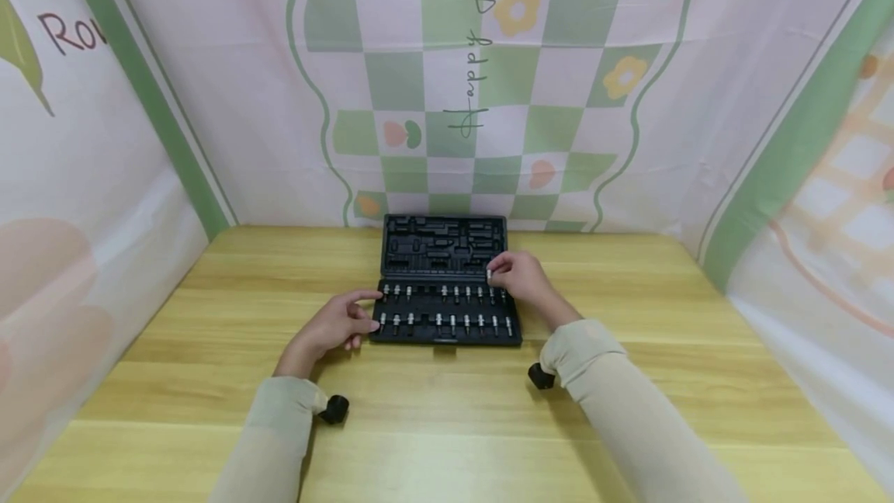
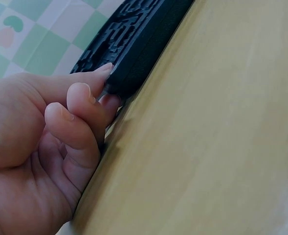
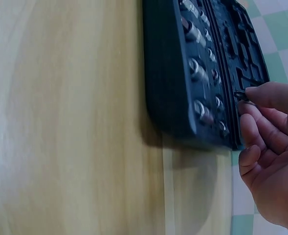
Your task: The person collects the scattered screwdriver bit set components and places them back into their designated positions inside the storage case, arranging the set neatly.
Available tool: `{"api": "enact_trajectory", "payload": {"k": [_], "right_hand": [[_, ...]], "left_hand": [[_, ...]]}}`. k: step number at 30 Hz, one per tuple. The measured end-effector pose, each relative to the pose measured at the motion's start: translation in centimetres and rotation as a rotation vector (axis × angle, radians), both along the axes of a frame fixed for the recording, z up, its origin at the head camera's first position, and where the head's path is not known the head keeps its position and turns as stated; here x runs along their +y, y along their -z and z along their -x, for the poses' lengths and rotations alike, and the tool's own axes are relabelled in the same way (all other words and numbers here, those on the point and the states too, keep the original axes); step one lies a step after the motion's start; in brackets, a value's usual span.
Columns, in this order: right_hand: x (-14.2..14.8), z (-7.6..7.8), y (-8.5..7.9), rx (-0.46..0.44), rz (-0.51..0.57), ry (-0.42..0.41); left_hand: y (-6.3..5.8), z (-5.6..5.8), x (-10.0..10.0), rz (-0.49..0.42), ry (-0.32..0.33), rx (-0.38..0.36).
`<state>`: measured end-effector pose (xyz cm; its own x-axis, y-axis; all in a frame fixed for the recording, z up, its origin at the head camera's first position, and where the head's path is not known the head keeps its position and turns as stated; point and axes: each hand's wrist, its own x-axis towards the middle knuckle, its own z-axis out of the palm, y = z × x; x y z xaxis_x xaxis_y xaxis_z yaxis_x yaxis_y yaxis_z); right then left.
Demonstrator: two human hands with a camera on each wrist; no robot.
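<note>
Left hand (image 1: 334,327) fingers braced on left edge of open black plastic bit case (image 1: 447,332); right hand (image 1: 522,276) pinching small silver bit (image 1: 490,276) over back row; likely risk: bit slipping from light pinch, rolling across wooden tabletop (image 1: 628,410).

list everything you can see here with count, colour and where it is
tool case: one, black, open at the middle back of the table, lid lying flat behind the tray
bits in the case: two rows, silver-tipped, standing in the front tray; exact count too small to tell
small bit: one, pale silvery, pinched over the back row at the case's right end
table: one, light wood, fills the foreground
backdrop cloth: pink and green checks with flowers, behind and at both sides
wrist cameras: two, black, one under each wrist
sleeves: two, beige
left hand: one, fingertips against the case's left front corner
right hand: one, pinches the small bit
</note>
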<state>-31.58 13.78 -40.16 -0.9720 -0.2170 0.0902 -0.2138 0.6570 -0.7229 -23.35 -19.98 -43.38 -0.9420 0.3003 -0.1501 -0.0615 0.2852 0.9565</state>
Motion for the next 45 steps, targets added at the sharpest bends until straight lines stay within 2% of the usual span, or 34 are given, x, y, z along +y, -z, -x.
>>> {"api": "enact_trajectory", "payload": {"k": [6,8,15,27,45], "right_hand": [[-1.1,-0.3,0.1,-0.01,0.009,-0.03],[-1.5,-0.4,0.2,-0.021,0.015,-0.041],[-2.7,-0.7,0.3,-0.06,0.033,-0.032],[-4.2,-0.9,1.0,-0.036,-0.002,-0.027],[-6.6,-1.4,1.4,-0.011,0.005,-0.016]], "left_hand": [[-0.1,0.0,0.0,-0.004,0.005,-0.004],[0.3,0.2,-0.1,-0.004,0.003,0.0],[0.4,0.3,-0.1,0.008,-0.011,-0.009],[0.3,0.3,-0.1,-0.001,-0.001,-0.007],[0.3,0.3,-0.2,-0.005,0.014,0.003]]}}
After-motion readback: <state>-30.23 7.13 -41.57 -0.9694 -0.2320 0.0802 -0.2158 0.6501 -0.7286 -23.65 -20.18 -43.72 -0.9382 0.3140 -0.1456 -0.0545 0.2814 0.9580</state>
